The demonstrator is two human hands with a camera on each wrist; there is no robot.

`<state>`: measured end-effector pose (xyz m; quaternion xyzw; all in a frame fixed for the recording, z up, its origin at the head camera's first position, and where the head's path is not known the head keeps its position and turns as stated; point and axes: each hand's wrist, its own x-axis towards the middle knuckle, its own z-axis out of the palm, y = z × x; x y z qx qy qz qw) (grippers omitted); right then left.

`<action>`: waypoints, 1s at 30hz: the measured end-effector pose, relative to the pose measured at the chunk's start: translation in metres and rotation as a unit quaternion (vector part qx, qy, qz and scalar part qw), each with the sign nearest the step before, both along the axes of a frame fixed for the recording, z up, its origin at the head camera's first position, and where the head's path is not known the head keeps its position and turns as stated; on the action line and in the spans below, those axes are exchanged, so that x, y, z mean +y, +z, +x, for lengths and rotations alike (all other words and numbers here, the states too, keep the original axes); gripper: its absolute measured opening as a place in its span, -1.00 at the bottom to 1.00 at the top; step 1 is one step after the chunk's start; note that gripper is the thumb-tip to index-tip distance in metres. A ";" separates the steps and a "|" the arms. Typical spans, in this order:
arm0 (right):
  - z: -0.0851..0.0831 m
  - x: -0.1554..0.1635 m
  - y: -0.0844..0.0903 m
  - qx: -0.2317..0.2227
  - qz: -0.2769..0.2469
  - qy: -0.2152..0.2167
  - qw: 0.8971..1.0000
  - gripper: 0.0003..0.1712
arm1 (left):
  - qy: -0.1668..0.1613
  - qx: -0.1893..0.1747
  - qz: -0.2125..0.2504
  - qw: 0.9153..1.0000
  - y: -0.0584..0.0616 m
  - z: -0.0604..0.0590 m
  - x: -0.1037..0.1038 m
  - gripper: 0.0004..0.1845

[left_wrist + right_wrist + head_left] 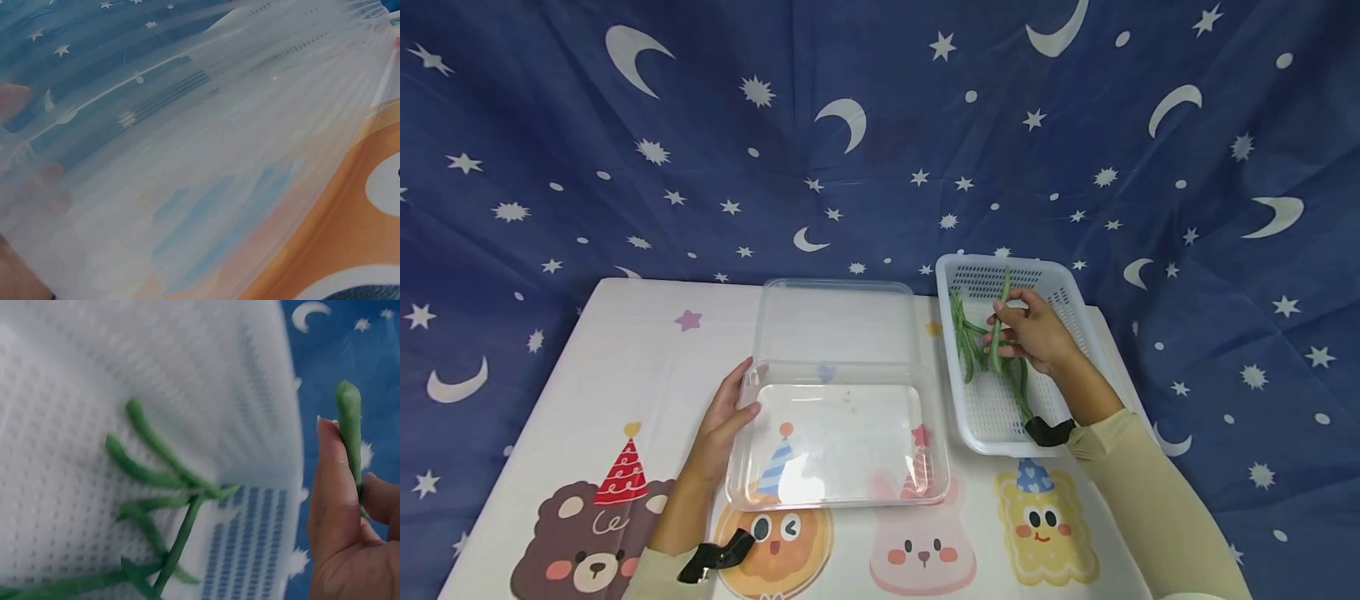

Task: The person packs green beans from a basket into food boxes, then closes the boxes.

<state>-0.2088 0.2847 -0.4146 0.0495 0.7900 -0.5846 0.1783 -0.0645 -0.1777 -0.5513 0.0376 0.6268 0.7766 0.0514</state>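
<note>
1. Right hand (pixel 1033 333) over the far half of the white perforated basket (pixel 1052 279), fingers pinched round one green bean (pixel 997 329), held roughly upright above the basket floor.
2. Bean tip poking up past the fingertips (pixel 329 469) in the right wrist view.
3. Loose green beans (pixel 970 342) lying crossed in the basket, left of the held one.
4. Left hand (pixel 724 417) against the left wall of the clear plastic container (pixel 842 492), thumb hooked over its rim, fingers along the side.
5. Container left of the basket, just beside it, both on the cartoon-printed tablecloth (pixel 625 367).
6. Starry blue backdrop (pixel 700 125) at the far side.
</note>
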 end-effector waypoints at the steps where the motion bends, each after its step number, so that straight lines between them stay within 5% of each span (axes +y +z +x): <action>1: 0.004 -0.003 0.002 -0.003 -0.005 0.004 1.000 -0.62 | 0.000 0.001 -0.001 1.000 0.000 0.000 0.000 -0.26; 6: 0.022 -0.016 0.010 -0.022 -0.038 0.039 0.998 -0.68 | 0.001 0.001 -0.002 1.000 0.001 -0.001 0.001 -0.26; 19: 0.060 -0.055 0.009 -0.060 -0.101 0.108 0.987 -0.46 | 0.000 -0.014 -0.030 0.999 0.002 -0.003 0.004 -0.38; 30: 0.075 -0.089 0.015 -0.079 -0.113 0.148 0.979 -0.35 | 0.014 -0.024 -0.040 0.999 0.003 -0.001 -0.001 -0.42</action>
